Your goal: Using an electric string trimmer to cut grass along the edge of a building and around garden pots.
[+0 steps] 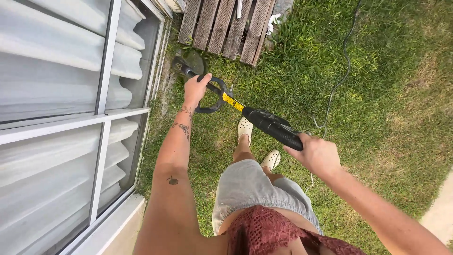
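I hold a black string trimmer (264, 123) with a yellow band on its shaft, angled down toward the grass by the wall. My left hand (196, 89) grips its front loop handle (214, 97). My right hand (317, 155) is closed around the rear grip. The trimmer head (188, 63) sits low at the grass edge beside the building, in front of a wooden pallet. My feet in pale clogs (245, 128) stand on the lawn under the shaft.
A louvred window with a white frame (101, 118) fills the left. A weathered wooden pallet (226, 26) lies ahead. A power cord (342, 71) trails across the grass (387, 94) on the right. A pale paved strip (441, 212) shows at the lower right.
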